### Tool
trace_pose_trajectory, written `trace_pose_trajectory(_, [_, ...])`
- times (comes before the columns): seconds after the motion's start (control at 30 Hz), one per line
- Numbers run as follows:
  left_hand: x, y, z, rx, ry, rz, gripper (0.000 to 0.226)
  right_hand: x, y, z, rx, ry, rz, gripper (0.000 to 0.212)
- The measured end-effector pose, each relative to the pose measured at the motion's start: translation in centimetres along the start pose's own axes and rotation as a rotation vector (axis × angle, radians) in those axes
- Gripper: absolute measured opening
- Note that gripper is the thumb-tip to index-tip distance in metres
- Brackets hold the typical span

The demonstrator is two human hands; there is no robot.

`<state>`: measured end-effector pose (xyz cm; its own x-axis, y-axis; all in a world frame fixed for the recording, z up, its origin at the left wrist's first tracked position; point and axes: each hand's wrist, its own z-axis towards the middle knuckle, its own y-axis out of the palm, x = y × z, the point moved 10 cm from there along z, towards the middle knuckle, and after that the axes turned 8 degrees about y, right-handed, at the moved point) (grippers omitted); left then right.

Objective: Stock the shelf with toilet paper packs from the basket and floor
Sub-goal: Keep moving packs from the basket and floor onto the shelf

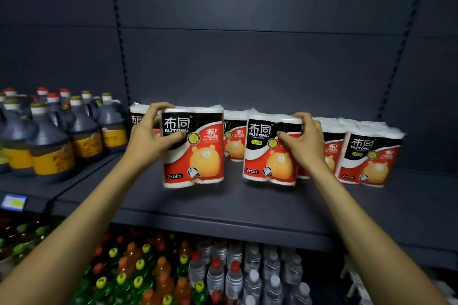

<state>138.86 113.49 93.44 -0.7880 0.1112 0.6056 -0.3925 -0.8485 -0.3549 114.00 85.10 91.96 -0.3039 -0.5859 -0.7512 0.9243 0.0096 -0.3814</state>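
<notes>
On the shelf (247,200), each hand grips its own upright pack: left hand (151,136), right hand (306,140).

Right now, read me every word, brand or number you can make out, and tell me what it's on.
"布同 BUTONG": black band on the left pack, gripped by the left hand.
"My Friend": same pack, red area.
"2rolls": bottom of the same pack.
"布同 BUTONG", "260" and "2rolls": right pack, gripped by the right hand.
"布同 BUTONG", "2rolls": far-right pack.
Too blurred to read: jug labels, price tag, small print on the packs.
</notes>
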Motion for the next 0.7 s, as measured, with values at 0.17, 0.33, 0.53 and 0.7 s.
trace_pose_trajectory(0.17, [-1.8, 2.1, 3.3, -0.033, 0.036, -0.031, 0.05, 1.3, 1.3, 2.4, 0.065, 0.023, -0.043, 0.05])
trace_pose_trajectory(0.33, [-3.1, 3.6, 5.9, -0.054, 0.078, -0.058, 0.051, 1.8, 2.9, 2.8, 0.08, -0.038, -0.091, 0.051])
trace_pose_trajectory(0.53, [-4.6, 6.1, 7.4, -0.101, 0.097, -0.131, 0.051, 2.9, 4.0, 2.7, 0.147, -0.073, -0.281, 0.054])
trace_pose_trajectory(0.7, [-5.7, 7.5, 7.8, -0.133, 0.105, -0.141, 0.052, 3.9, 4.8, 2.9, 0.143, -0.082, -0.355, 0.055])
